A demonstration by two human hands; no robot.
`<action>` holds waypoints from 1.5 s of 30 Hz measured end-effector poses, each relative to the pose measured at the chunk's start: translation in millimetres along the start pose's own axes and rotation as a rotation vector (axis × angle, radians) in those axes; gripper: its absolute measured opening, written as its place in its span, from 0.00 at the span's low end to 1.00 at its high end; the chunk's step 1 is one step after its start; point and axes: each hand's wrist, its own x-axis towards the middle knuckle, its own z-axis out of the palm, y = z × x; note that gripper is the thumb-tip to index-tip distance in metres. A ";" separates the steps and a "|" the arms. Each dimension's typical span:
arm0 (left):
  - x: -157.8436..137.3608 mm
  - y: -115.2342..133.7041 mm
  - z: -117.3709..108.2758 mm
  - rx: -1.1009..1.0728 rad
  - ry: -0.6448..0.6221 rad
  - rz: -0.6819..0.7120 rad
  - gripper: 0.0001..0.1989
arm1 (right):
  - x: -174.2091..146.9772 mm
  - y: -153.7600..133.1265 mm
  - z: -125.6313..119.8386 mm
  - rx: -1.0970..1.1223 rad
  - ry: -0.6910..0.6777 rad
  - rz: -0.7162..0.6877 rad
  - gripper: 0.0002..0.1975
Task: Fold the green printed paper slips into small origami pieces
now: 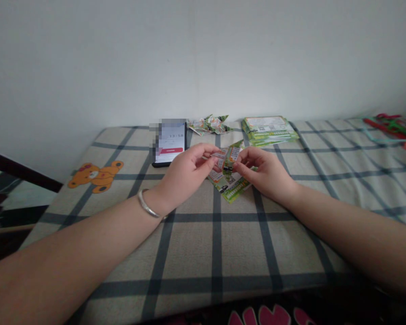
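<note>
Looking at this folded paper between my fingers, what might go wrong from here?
The left hand and right hand both pinch the folded paper, so uneven pulling might tear it or skew a crease.
The phone lies close beside the left hand and might get nudged.
The stack of papers looks unevenly piled, so a bump could spread it.

phone [171, 141] blocks beyond left grip [186, 172]; near tablecloth [191, 253] leaves passage.

A silver bangle [145, 207] circles the bare left wrist [158, 201].
</note>
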 end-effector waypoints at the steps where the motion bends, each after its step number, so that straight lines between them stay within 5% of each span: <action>1: -0.1 1.1 -1.0 0.035 0.001 -0.002 0.09 | -0.4 -1.9 -0.4 -0.030 0.004 -0.023 0.07; 11: -0.1 -1.3 0.5 0.030 0.094 0.015 0.04 | -3.5 -8.7 -1.1 -0.195 0.032 -0.156 0.03; 31: -2.9 -0.5 5.0 -0.086 -0.071 0.017 0.17 | -4.4 -10.3 -2.1 -0.341 -0.032 -0.283 0.03; 45: -3.1 3.0 6.9 -0.152 -0.059 -0.035 0.17 | -4.0 -11.1 -1.7 -0.238 -0.066 -0.154 0.03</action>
